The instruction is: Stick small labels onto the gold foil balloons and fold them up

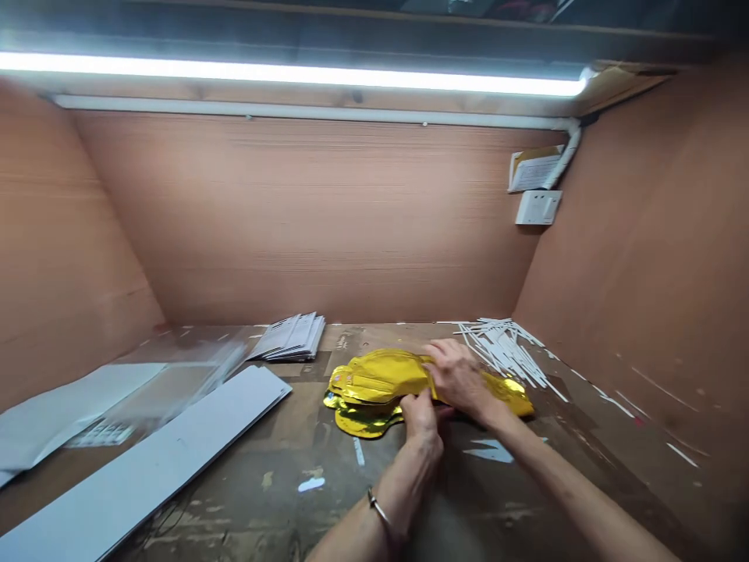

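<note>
A flat, layered bundle of shiny yellow foil, which looks like uninflated foil balloons, lies on the brown worktop in front of me. My left hand grips its near edge around the middle, fingers curled in and partly hidden. Over the top of the same foil bends my right hand, its fingers closed around the bundle from the far side. To the left of my hands the foil ends are rounded and overlap in several layers. A narrower foil end sticks out to the right, beyond my right wrist.
White thin sticks lie heaped at the back right. A stack of printed cards sits at the back left. Long white boards and clear plastic bags cover the left side. Wooden panels enclose the worktop, under a tube light.
</note>
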Available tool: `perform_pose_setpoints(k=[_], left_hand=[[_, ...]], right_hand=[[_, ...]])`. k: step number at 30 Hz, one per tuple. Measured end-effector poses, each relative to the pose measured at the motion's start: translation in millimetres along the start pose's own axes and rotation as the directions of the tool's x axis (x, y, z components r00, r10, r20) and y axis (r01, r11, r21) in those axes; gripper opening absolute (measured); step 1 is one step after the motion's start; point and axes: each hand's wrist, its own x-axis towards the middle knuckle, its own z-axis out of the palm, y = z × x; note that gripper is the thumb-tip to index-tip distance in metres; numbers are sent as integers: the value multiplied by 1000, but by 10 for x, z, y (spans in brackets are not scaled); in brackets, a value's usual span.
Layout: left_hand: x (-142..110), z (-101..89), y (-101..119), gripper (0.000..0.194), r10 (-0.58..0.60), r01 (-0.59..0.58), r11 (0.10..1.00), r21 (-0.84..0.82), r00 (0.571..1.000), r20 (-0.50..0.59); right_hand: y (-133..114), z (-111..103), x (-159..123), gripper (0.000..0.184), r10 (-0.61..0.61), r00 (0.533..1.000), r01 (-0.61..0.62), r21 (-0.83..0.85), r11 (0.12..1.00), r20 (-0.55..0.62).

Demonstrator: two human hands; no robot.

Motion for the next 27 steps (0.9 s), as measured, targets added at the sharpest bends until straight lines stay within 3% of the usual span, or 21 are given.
perform_pose_setpoints(k=[2, 4, 6, 7, 8, 9, 10, 12, 13, 15, 19, 21, 24, 27], left_hand=[[-52, -138, -8, 23, -92, 97, 985, -145, 995, 40], [-92, -354, 36, 20, -85, 95, 989, -114, 992, 93], [-99, -653, 124, 17, 129, -134, 978, 162, 991, 40], [-88, -822, 176, 14, 299, -283, 889, 360, 954, 12], [-66, -993, 225, 15, 484, -416, 726, 548, 875, 24], [-37, -1155, 265, 23, 607, -507, 519, 688, 786, 122], [-4, -1299, 294, 31, 620, -540, 322, 778, 741, 258], [60, -1513, 308, 44, 521, -561, 25, 827, 714, 468], [88, -1579, 298, 51, 450, -575, -73, 815, 710, 541], [131, -1640, 261, 60, 361, -606, -177, 775, 692, 625], [211, -1634, 249, 63, 317, -657, -188, 730, 663, 678], [283, -1635, 297, 64, 342, -646, -156, 747, 675, 654], [450, -1679, 405, 65, 433, -502, -38, 864, 771, 467], [641, -1762, 513, 63, 385, -323, 134, 937, 888, 251]], right_hand=[[270, 148, -165, 24, 80, 995, -82, 22, 996, 67], [433, 310, -348, 31, 30, 991, -40, 70, 997, 130], [476, 437, -510, 40, -31, 988, 14, 106, 994, 152], [459, 480, -567, 43, -47, 987, 29, 113, 993, 154], [425, 509, -604, 45, -57, 986, 39, 117, 992, 158], [380, 526, -619, 46, -65, 984, 45, 120, 992, 164], [328, 535, -615, 46, -72, 983, 51, 124, 991, 170], [225, 540, -568, 45, -101, 978, 76, 142, 987, 182], [179, 541, -535, 44, -118, 976, 90, 155, 984, 183], [104, 547, -469, 41, -145, 973, 113, 179, 977, 182], [14, 544, -379, 33, -186, 966, 154, 182, 971, 178], [-14, 527, -349, 22, -216, 959, 184, 178, 967, 182], [-36, 512, -310, 15, -231, 955, 199, 175, 964, 186], [-23, 545, -273, 17, -199, 962, 168, 169, 971, 186]])
